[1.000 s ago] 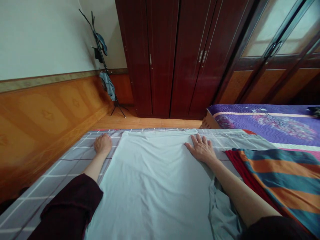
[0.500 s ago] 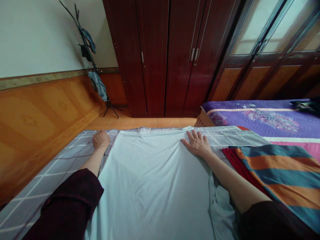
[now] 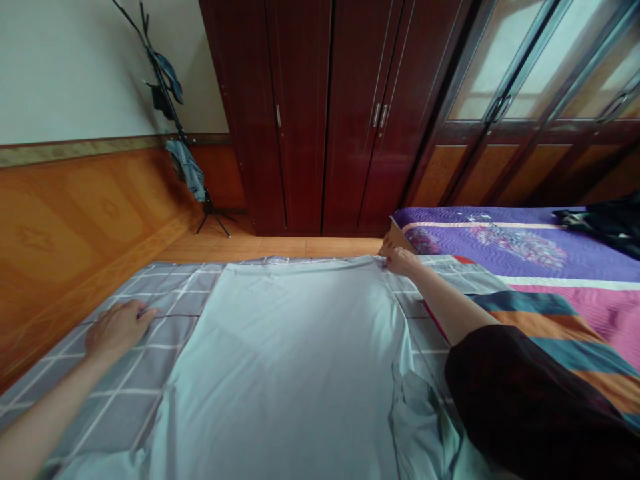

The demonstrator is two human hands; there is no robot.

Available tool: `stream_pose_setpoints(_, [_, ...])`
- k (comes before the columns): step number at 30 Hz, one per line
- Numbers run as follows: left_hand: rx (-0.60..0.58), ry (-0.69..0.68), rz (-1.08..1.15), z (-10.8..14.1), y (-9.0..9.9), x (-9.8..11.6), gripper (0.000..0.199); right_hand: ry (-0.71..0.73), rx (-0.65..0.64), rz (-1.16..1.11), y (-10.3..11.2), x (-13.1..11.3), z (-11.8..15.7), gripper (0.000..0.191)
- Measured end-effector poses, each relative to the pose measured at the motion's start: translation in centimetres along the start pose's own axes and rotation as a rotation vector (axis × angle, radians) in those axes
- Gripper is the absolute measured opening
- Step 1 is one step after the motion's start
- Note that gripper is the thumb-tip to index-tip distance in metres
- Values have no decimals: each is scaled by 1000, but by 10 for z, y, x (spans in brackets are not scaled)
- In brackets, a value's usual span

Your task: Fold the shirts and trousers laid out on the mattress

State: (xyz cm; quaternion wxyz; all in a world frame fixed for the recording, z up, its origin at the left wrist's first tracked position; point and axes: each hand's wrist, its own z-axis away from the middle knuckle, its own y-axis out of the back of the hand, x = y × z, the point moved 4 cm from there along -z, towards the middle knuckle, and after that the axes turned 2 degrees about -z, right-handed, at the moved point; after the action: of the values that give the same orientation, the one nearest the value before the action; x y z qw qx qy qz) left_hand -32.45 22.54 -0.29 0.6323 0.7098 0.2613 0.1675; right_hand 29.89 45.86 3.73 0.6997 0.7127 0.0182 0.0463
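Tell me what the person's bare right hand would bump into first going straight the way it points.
Probably the tall, glossy dark-red wardrobe: the right hand points forward and leftward, past the far edge of the grey, white-lined sheet and over the orange-brown wooden floor. Depth is hard to judge.

The one camera here rides on the person's head, facing forward and down (from where I stand, quite close over the pale cloth), and its wide view reaches to the dark red wardrobe beyond.
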Motion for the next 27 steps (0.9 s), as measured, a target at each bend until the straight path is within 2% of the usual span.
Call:
stream_pose_setpoints(4, [10, 18, -61, 5, 0, 13, 31, -4, 19, 23, -5, -1, 2, 31])
stream_pose_setpoints(8, [20, 27, -38, -5, 3, 32, 34, -29, 88, 27, -8, 0, 4, 35])
stream_pose_setpoints(14, [16, -18, 22, -27, 6, 53, 37, -89, 105, 33, -9, 10, -19, 34])
stream_pose_setpoints(18, [37, -41, 49, -22, 9, 60, 44, -114, 87, 43, -7, 10, -21, 31])
stream_pose_setpoints(22, [27, -48, 70, -6, 11, 44, 51, -93, 38, 42, 2, 1, 2, 37])
stream_pose_setpoints(25, [-68, -95, 101, 10, 14, 18, 55, -60, -15, 45, 15, -7, 28, 47])
stream_pose_setpoints(27, [-144, -165, 131, 29, 18, 1, 58, -16, -57, 49, 23, -12, 47, 47])
